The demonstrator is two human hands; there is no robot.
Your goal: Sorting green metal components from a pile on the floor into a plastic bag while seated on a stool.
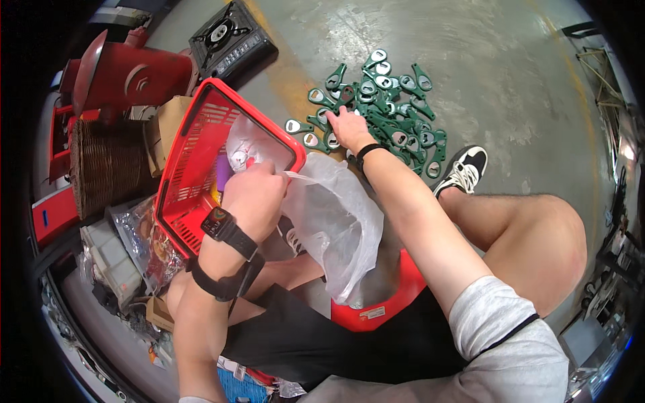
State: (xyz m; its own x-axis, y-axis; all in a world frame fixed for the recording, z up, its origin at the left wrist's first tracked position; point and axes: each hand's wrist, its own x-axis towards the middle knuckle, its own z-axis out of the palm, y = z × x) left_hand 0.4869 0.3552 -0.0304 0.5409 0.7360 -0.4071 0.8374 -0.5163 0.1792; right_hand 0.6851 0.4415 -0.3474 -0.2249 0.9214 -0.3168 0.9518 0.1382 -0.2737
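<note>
grey sleeve (487, 317) nearest; green openers (388, 123) beside right hand (350, 129)

Bottle openers (386, 123) on floor (484, 60), plastic bag (339, 211) nearer, basket (261, 113) left of bag, stove (235, 47) beyond basket

Green bottle openers (386, 125) w/ round silvery heads lie in messy pile on grey flr (497, 87), many overlapping. Translucent plastic bag (336, 215) hangs loose & crumpled, just this side of pile.
</note>
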